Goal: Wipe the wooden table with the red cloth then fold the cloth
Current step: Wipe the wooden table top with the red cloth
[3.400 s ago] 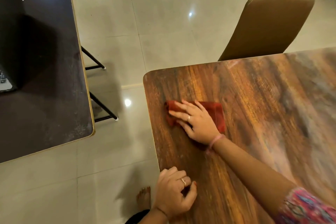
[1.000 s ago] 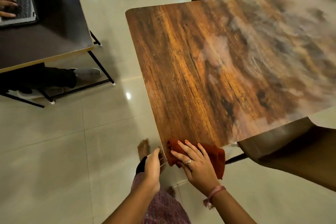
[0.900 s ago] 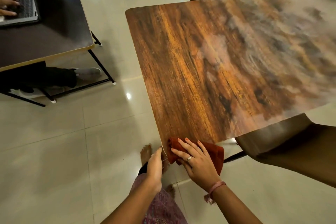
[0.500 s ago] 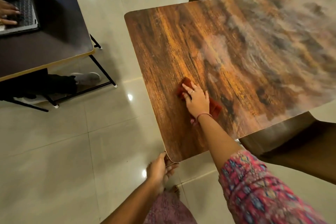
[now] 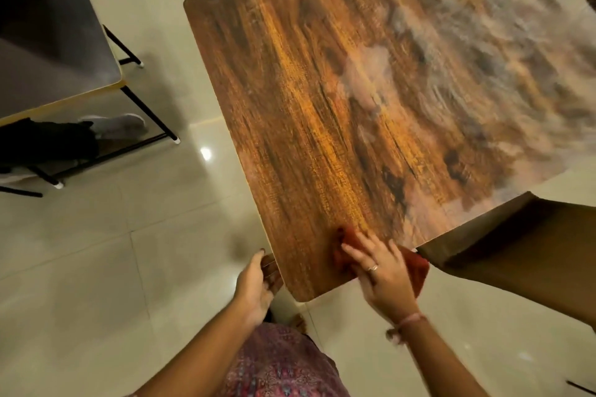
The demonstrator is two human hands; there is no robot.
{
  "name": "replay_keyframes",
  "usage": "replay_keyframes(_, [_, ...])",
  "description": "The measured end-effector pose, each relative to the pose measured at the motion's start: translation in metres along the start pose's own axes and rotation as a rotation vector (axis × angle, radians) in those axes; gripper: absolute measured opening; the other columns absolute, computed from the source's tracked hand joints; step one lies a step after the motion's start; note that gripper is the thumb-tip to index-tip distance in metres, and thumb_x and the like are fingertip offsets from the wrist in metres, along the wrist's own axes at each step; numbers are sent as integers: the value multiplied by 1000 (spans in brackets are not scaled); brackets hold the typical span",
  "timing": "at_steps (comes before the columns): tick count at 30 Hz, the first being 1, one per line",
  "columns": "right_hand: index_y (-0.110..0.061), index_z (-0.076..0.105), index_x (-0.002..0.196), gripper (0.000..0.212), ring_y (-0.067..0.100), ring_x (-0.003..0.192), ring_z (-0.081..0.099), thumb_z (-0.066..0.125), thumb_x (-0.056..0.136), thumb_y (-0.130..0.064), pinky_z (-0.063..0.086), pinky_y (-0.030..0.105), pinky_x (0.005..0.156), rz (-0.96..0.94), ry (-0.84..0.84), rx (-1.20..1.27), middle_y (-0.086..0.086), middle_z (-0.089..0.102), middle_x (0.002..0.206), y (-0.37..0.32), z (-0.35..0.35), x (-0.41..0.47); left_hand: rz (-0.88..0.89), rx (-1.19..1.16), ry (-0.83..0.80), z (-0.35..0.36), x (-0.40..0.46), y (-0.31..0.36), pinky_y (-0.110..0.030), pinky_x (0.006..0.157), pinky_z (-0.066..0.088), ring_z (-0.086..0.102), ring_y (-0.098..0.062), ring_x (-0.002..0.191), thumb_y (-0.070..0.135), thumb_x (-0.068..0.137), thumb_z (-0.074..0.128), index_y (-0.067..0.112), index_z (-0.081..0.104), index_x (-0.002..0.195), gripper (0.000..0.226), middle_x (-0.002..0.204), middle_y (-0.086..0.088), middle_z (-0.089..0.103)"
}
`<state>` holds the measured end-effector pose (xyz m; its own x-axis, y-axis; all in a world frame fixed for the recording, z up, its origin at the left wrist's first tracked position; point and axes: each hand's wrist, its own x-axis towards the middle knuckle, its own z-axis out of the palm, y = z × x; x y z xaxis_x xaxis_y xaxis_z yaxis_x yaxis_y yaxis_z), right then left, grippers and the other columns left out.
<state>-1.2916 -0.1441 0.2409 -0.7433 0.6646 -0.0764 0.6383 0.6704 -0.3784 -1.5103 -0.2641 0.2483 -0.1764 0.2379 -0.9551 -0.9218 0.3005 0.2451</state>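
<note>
- Glossy pale tiled floor (image 5: 135,267) is seen under a brown wood-grain table (image 5: 338,106); a dark second table (image 5: 48,51) stands at left, a brown chair (image 5: 516,245) at right.
- Crumpled red cloth (image 5: 416,264) is pressed flat at the near table edge by the right hand (image 5: 377,271), fingers straight and spread.
- Left hand (image 5: 258,280) is loosely opened at the near corner, nothing gripped.
- Wiping judged under way: even palm pressure and overlapping strokes are advised, with the cloth kept from slipping off the edge; the hazy far-right area is probably best covered next.
</note>
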Motion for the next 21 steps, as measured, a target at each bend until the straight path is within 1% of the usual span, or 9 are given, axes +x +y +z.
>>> replay_keyframes(3, [-28,51,133,41,26,136,36,43,93,-26,24,56,111,384,147,-10,0,41,147,53,-31,29,11,7,3,1,4,8,-30,64,49,63,-18,66,26,101,44,12,63,82,30,59,-2,70])
replay_keyframes(5, [-27,51,134,39,29,135,36,44,96,-24,22,54,112,623,252,-7,5,43,147,69,-42,49,5,5,-8,1,6,10,-30,64,49,66,-16,58,27,101,43,12,63,81,32,59,-2,70])
replay_keyframes(7, [-27,51,134,38,27,137,34,45,97,-24,17,53,115,837,363,53,5,43,147,58,-42,64,-9,-1,-15,0,9,11,-30,63,49,67,-14,54,28,101,43,11,63,81,33,59,-3,70])
replay_keyframes(9, [-27,52,134,38,24,139,31,46,97,-25,14,53,116,933,446,108,2,42,147,20,-26,67,-25,-4,-15,-3,11,11,-30,64,49,66,-16,61,28,101,43,10,64,83,33,60,-3,70])
replay_keyframes(11, [-27,52,134,38,23,140,29,47,96,-23,14,53,116,765,422,92,1,42,147,-36,5,47,-43,-15,-17,-4,12,10,-30,65,49,64,-18,69,28,101,43,9,64,85,33,61,-4,71])
replay_keyframes(14, [-39,43,137,46,14,143,22,46,92,-27,11,45,117,328,182,35,-7,36,150,-103,42,-4,-50,-2,-11,-2,13,8,-29,65,49,65,-16,63,28,101,42,8,64,87,33,61,-4,71])
replay_keyframes(17, [-45,40,136,45,11,141,24,42,93,-31,18,43,114,34,19,-1,-12,35,148,-86,38,-28,-47,23,-10,-1,12,5,-29,67,49,63,-19,70,28,101,42,8,64,86,34,62,-5,71])
replay_keyframes(19, [-42,43,135,44,14,139,30,44,92,-29,23,47,112,0,31,-11,-10,38,147,-53,23,-21,-52,24,-11,-1,11,3,-30,70,50,62,-21,76,27,101,42,8,64,87,33,64,-6,71])
replay_keyframes(21, [-35,49,133,42,21,137,34,46,92,-26,20,54,110,170,109,7,-5,41,146,-20,7,-8,-58,38,-12,-3,11,0,-31,70,50,62,-21,76,26,101,43,8,63,86,31,63,-6,71])
